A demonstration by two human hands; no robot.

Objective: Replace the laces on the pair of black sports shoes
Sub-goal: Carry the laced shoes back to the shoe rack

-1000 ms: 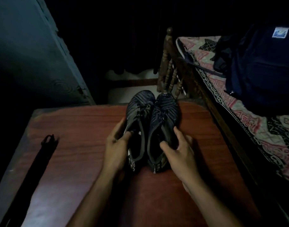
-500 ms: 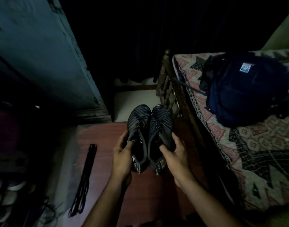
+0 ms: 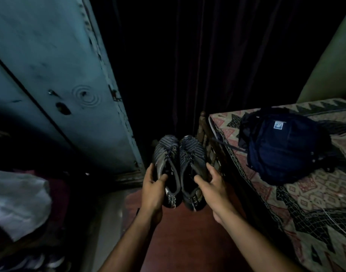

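The pair of black sports shoes [image 3: 179, 169] is held side by side, toes pointing away, above the far end of the reddish worktop [image 3: 187, 238]. The left hand [image 3: 153, 190] has its grip closed on the left shoe's collar, thumb inside; the right hand [image 3: 212, 188] grips the right shoe likewise. To the right, a dark blue backpack [image 3: 282, 148] lies on the patterned bed [image 3: 309, 203]. A blue-green door [image 3: 60, 75] stands far left.

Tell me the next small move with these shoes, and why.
Probably lower both black striped sports shoes onto the reddish wooden table: the left hand and right hand each grip one, held side by side, leaving no free fingers for laces.
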